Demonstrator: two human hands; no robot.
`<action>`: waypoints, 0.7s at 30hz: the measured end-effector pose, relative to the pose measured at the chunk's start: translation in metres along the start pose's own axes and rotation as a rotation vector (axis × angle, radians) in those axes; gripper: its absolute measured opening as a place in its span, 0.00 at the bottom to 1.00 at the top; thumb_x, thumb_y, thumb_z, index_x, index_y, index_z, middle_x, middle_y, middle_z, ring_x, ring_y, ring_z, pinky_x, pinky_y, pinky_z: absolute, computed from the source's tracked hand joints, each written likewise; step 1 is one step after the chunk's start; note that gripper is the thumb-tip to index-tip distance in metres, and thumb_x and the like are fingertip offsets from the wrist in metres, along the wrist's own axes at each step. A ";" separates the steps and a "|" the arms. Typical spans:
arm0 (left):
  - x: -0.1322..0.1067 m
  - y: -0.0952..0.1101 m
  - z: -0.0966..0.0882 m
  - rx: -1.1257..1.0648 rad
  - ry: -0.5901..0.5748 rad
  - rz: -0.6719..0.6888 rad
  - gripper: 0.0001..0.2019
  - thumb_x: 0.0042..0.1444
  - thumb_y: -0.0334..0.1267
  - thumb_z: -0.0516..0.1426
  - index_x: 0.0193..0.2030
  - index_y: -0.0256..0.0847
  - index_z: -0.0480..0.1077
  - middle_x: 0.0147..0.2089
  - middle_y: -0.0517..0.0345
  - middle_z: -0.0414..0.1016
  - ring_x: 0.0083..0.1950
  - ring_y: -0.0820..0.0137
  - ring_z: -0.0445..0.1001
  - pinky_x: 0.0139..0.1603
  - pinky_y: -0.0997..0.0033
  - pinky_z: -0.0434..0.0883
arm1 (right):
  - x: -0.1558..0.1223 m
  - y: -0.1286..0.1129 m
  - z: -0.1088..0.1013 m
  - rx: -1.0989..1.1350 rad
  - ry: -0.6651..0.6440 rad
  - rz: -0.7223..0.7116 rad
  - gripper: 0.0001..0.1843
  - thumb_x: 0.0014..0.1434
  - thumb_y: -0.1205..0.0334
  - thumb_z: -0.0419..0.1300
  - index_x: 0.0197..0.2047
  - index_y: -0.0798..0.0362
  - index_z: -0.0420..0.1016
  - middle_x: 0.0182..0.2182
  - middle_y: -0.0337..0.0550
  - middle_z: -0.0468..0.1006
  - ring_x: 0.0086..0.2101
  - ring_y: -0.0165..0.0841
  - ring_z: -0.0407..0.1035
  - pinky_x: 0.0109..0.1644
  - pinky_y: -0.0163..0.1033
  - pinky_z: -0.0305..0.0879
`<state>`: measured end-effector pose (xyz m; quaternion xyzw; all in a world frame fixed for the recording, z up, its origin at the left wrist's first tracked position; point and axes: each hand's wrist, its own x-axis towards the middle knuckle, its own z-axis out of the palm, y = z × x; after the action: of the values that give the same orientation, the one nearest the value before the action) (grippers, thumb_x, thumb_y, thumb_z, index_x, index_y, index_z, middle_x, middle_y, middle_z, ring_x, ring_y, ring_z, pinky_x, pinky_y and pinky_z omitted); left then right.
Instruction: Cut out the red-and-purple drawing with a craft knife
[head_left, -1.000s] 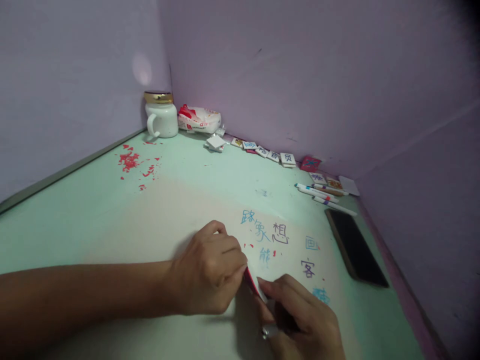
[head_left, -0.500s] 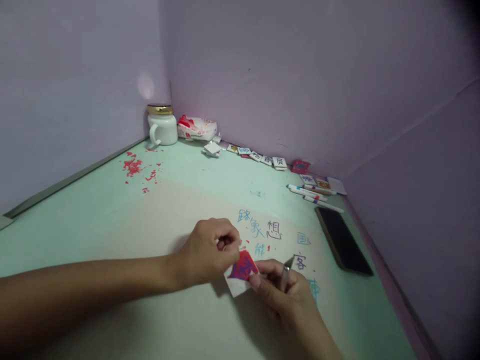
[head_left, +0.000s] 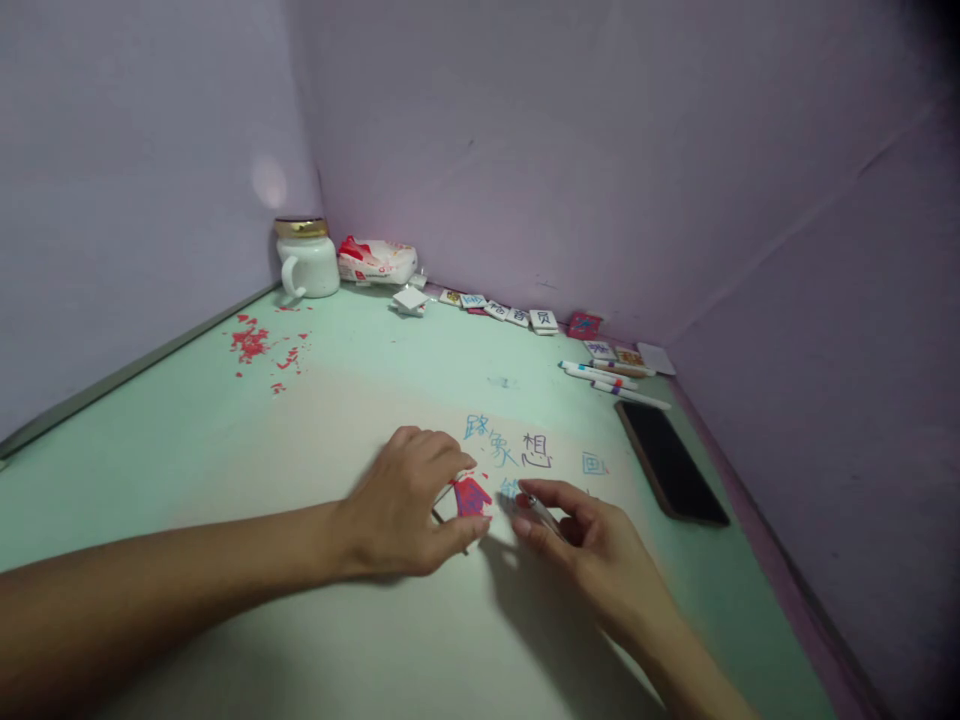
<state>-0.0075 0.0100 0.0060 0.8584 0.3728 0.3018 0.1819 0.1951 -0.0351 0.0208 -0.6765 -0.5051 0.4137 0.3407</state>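
My left hand (head_left: 409, 500) grips a small square white tile (head_left: 471, 497) by its edges, thumb at the near side and fingers at the far side. Red and purple colouring covers the part of its face that shows; my fingers hide the rest. Just to the right, my right hand (head_left: 589, 545) pinches a slim silver craft knife (head_left: 546, 516) between thumb and fingers, apart from the tile. Small red scraps lie by the tile. Blue and purple handwritten characters (head_left: 536, 450) mark the table surface beyond my hands.
A dark phone (head_left: 671, 462) lies at the right, with several marker pens (head_left: 615, 378) behind it. Several lettered tiles (head_left: 544, 321) line the back wall. A lidded white mug (head_left: 309, 262), a soft red-and-white packet (head_left: 379, 261) and red scraps (head_left: 250, 342) are at the back left.
My right hand has let go of the tile and brought the knife round into its fingertips. The left hand has opened wider and now grips the tile alone. The view has shifted slightly.
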 end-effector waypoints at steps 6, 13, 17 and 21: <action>-0.003 0.004 0.006 0.206 -0.096 -0.061 0.23 0.49 0.52 0.62 0.44 0.35 0.71 0.42 0.46 0.73 0.44 0.53 0.69 0.48 0.47 0.64 | 0.008 0.005 0.000 -0.191 -0.003 -0.106 0.23 0.53 0.46 0.61 0.46 0.53 0.80 0.30 0.42 0.80 0.27 0.33 0.69 0.28 0.36 0.59; -0.007 0.007 0.004 0.250 -0.161 -0.039 0.17 0.52 0.45 0.60 0.45 0.36 0.72 0.41 0.48 0.73 0.45 0.55 0.71 0.49 0.49 0.64 | 0.011 0.005 -0.002 -0.474 0.114 -0.154 0.21 0.64 0.50 0.48 0.37 0.48 0.81 0.31 0.44 0.82 0.34 0.41 0.73 0.35 0.40 0.58; -0.008 0.007 0.006 0.241 -0.174 -0.003 0.20 0.52 0.40 0.57 0.51 0.34 0.71 0.43 0.46 0.73 0.44 0.54 0.70 0.49 0.48 0.64 | 0.010 0.005 0.000 -0.588 0.177 -0.221 0.18 0.64 0.56 0.50 0.43 0.48 0.81 0.40 0.45 0.83 0.39 0.42 0.74 0.37 0.40 0.57; -0.008 0.008 0.005 0.222 -0.175 0.018 0.21 0.51 0.39 0.56 0.51 0.34 0.72 0.42 0.46 0.73 0.44 0.55 0.70 0.49 0.48 0.64 | 0.007 0.009 0.007 -0.618 0.162 -0.308 0.14 0.63 0.60 0.52 0.41 0.48 0.80 0.37 0.41 0.83 0.37 0.38 0.74 0.35 0.38 0.57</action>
<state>-0.0043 -0.0012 0.0035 0.8995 0.3791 0.1844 0.1147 0.1931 -0.0299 0.0084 -0.6942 -0.6738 0.1300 0.2171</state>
